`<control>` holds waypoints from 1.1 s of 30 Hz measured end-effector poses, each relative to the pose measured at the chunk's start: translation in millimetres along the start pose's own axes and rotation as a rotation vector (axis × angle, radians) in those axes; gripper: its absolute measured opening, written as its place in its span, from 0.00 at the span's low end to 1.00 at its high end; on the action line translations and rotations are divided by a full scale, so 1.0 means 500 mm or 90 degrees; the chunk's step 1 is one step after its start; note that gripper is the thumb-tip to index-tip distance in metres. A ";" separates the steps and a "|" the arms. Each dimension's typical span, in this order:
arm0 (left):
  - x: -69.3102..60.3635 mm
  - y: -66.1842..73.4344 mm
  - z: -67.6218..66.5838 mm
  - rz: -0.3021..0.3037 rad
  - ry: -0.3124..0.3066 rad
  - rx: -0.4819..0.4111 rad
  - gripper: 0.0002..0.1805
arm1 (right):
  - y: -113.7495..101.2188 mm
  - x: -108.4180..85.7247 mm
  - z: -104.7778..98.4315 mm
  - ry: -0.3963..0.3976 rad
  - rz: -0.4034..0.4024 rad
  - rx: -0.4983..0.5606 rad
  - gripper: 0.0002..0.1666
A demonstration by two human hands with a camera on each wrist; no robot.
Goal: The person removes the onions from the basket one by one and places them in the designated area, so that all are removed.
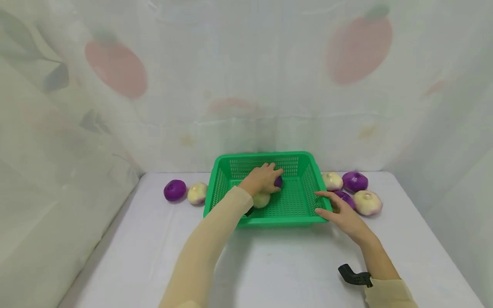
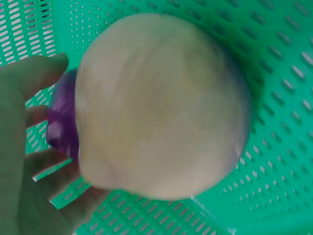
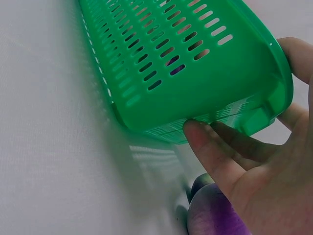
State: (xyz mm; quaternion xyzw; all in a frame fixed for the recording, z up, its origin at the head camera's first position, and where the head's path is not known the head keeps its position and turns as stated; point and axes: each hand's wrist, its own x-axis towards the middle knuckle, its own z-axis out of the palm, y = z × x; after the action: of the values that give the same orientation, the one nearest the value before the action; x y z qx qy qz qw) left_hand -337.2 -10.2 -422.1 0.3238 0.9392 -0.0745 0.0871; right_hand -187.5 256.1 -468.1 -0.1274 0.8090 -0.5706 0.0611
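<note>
Inside the green basket (image 1: 265, 221), my left hand (image 1: 263, 177) holds a purple onion (image 1: 278, 182), its thumb on one side and its fingers around the other. The left wrist view shows that purple onion (image 2: 63, 115) partly hidden behind a large white onion (image 2: 161, 107). This white onion (image 1: 261, 200) lies in the basket below my left palm. My right hand (image 1: 343, 216) grips the basket's right front corner, with fingers reaching over the rim. In the right wrist view, fingertips press the outside of the basket wall (image 3: 215, 83).
Left of the basket lie a purple onion (image 1: 175, 190) and a white onion (image 1: 197, 193). On its right are two white onions, one nearer (image 1: 367, 202), and two purple onions, one farther back (image 1: 355, 182). A printed curtain (image 1: 246, 77) hangs behind the white table (image 1: 277, 265).
</note>
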 end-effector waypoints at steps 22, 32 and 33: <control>0.002 -0.013 -0.003 0.003 0.037 -0.030 0.32 | 0.001 0.014 0.006 -0.004 -0.009 -0.008 0.34; -0.040 -0.015 -0.079 0.041 0.109 -0.009 0.28 | 0.001 0.019 0.001 -0.007 -0.011 -0.015 0.35; -0.047 -0.016 -0.086 0.047 0.116 -0.001 0.28 | 0.001 0.019 0.000 -0.006 -0.011 -0.015 0.34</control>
State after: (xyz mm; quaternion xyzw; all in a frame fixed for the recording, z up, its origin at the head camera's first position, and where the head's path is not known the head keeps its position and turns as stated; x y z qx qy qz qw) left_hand -329.0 -22.1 -374.7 0.3632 0.9308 -0.0407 0.0041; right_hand -196.6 253.6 -468.2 -0.1376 0.8143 -0.5609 0.0588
